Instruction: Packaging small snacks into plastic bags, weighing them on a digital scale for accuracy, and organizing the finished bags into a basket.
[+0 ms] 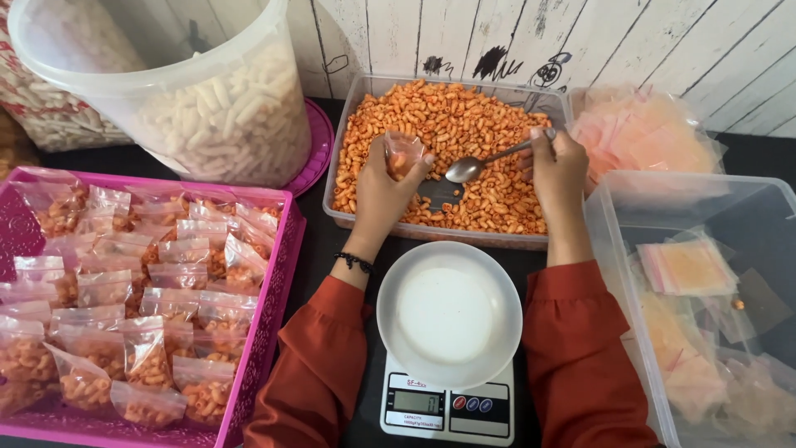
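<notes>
Home snack-packing table, kitchen scale (448,405), bagged snacks (124,315), plank wall (663,41)

Lighting: bright, even, diffuse, approx overhead; no hard source seen. Shadows soft & short, darkest under the white bowl (448,314) and between the sleeves at 6 o'clock. Glare: mild sheen on the filled bags in the pink tray (278,274) at 8 o'clock and on the clear bin (618,274) wall at 3 o'clock; spoon (466,168) bowl reflects light. Focus: sharp at centre, slightly soft at 9 & 4 o'clock edges. Wide-angle bending of wall planks at 12 o'clock. No motion blur.
</notes>
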